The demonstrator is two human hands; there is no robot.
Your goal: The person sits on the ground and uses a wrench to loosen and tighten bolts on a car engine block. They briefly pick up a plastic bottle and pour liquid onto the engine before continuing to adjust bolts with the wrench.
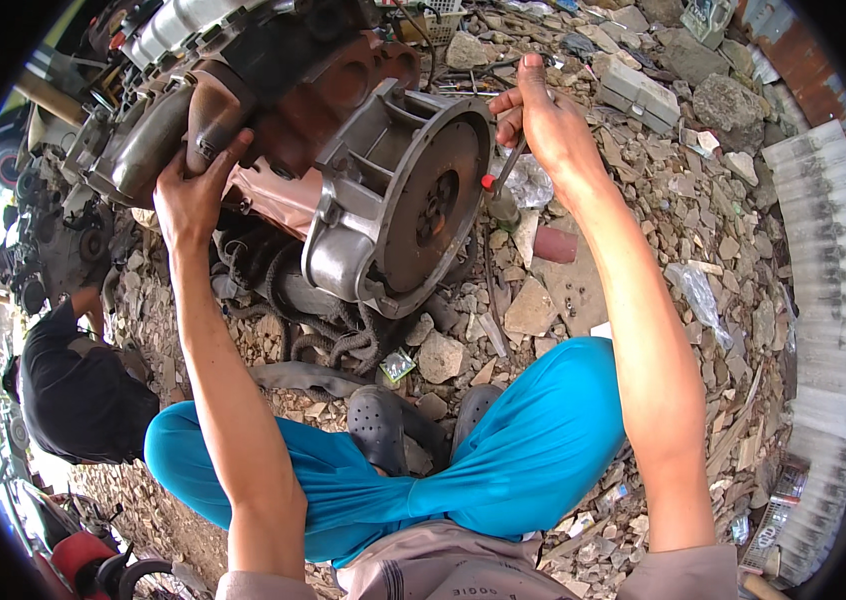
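A large engine (293,150) stands on the ground before me. Its silver bell-shaped housing (353,225) surrounds a round brown flywheel (428,210), which faces right. My left hand (193,195) is wrapped around a curved, rust-stained pipe (213,115) on the engine's left side. To the right of the flywheel, my right hand (543,120) has its fingers curled and its thumb pointing up. A slim metal wrench (513,158) runs down from those fingers. By its lower end shows a small red piece (488,182); whether it belongs to the wrench I cannot tell.
Broken stone and rubble (643,220) cover the ground. A grey box (640,95) lies at the far right, near corrugated sheets (823,250). Dark hoses (293,290) lie beneath the engine. At left, a person in black (83,390) bends near other machine parts; a red motorbike (83,560) stands closer.
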